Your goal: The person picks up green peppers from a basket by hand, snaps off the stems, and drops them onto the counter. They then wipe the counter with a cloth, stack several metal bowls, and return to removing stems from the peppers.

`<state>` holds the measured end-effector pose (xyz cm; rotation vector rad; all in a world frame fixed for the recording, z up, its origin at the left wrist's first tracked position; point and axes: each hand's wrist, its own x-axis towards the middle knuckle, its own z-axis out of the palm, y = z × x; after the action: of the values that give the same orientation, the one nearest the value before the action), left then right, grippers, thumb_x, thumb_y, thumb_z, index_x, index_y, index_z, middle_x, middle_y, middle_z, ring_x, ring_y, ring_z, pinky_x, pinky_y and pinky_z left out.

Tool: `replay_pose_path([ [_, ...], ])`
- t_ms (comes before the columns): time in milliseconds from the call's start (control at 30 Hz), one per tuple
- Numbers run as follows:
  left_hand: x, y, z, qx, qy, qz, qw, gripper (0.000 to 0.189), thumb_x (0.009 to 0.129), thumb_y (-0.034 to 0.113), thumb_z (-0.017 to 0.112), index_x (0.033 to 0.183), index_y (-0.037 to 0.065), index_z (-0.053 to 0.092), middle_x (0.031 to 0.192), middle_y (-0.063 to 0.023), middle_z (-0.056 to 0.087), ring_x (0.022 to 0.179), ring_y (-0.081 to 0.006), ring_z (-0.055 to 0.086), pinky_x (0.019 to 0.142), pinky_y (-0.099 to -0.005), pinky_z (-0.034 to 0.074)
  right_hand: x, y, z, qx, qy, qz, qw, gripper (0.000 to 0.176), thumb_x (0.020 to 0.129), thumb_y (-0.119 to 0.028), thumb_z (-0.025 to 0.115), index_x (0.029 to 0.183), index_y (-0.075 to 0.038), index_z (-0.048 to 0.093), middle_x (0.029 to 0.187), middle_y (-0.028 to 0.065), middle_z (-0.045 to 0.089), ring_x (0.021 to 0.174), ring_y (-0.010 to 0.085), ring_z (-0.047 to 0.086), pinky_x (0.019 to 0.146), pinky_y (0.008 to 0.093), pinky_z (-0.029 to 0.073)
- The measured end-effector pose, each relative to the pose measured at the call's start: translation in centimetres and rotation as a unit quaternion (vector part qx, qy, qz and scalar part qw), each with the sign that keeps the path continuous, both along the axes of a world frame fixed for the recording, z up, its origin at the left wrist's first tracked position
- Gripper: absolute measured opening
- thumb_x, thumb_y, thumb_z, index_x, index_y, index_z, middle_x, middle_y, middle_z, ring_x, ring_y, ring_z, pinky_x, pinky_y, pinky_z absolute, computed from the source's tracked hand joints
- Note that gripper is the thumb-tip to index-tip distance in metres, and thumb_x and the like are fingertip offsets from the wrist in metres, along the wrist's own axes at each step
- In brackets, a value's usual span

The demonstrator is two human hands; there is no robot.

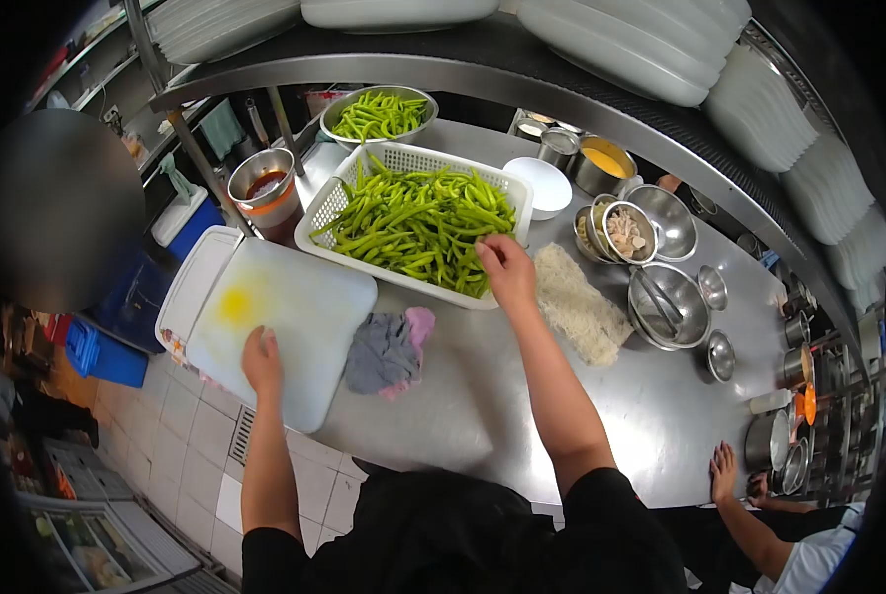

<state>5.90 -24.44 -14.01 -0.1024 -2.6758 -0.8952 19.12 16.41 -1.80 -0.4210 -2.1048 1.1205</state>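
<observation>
Long green chili peppers (413, 213) fill a white perforated plastic basket (314, 238) on the steel table. My right hand (509, 277) is at the basket's right side, thumb and fingers pinched on a chili pepper at the edge of the pile. Over the white cutting board (314, 297), my left hand (262, 364) hangs with loosely bent fingers and nothing visible in it. A yellow stain marks the board near that hand. To the board's right lies a crumpled grey and pink cloth (386, 351).
Behind the basket stands a metal bowl (431, 117) of more chilies. A beige mesh cloth (584, 307) and metal bowls (669, 332) sit to the right. Stacked white plates (641, 40) line the overhead shelf. Another person's hand (724, 472) rests at the table's right edge.
</observation>
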Motion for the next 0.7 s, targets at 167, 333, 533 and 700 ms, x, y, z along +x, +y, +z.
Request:
replay_pose_path([
  [167,7.8,11.2,7.2,0.203,-0.005,-0.291,0.935,0.036,0.087,0.026,0.063,0.116,0.004,0.059,0.110,-0.0125,0.063,0.105,-0.0275,0.058,0.087,-0.0348,0.045,6.0,-3.7,0.0,-0.200,0.027,0.047,0.978,0.019,0.088,-0.020,0.064,0.089,-0.001,0.061,0.078,-0.0004,0.057,0.061,0.0061,0.049,0.054,0.0218,0.040],
  [333,15.1,18.5,12.0,0.048,0.120,-0.463,0.877,0.042,0.081,0.022,0.066,0.118,0.005,0.056,0.105,-0.0152,0.063,0.100,-0.0331,0.058,0.088,-0.0414,0.044,11.5,-8.2,-2.5,-0.276,0.034,0.125,0.952,0.016,0.092,-0.017,0.060,0.089,-0.002,0.058,0.081,-0.0001,0.053,0.062,0.0056,0.049,0.055,0.0207,0.039],
  [533,15.5,18.5,9.3,-0.064,-0.017,-0.574,0.816,0.033,0.078,0.014,0.063,0.110,0.007,0.058,0.098,-0.0114,0.062,0.093,-0.0324,0.059,0.083,-0.0417,0.045,14.4,-10.5,-4.1,-0.435,0.040,0.146,0.888,0.008,0.093,-0.012,0.056,0.091,-0.004,0.058,0.084,0.0006,0.054,0.071,0.0100,0.050,0.065,0.0245,0.041],
  [700,13.8,17.9,9.2,-0.042,0.004,-0.650,0.759,0.032,0.077,0.009,0.061,0.109,0.008,0.060,0.098,-0.0122,0.062,0.093,-0.0318,0.059,0.083,-0.0411,0.046,15.0,-11.4,-3.3,-0.633,0.069,0.183,0.749,0.008,0.092,-0.013,0.057,0.091,-0.006,0.058,0.089,0.0027,0.055,0.074,0.0122,0.050,0.067,0.0288,0.041],
])
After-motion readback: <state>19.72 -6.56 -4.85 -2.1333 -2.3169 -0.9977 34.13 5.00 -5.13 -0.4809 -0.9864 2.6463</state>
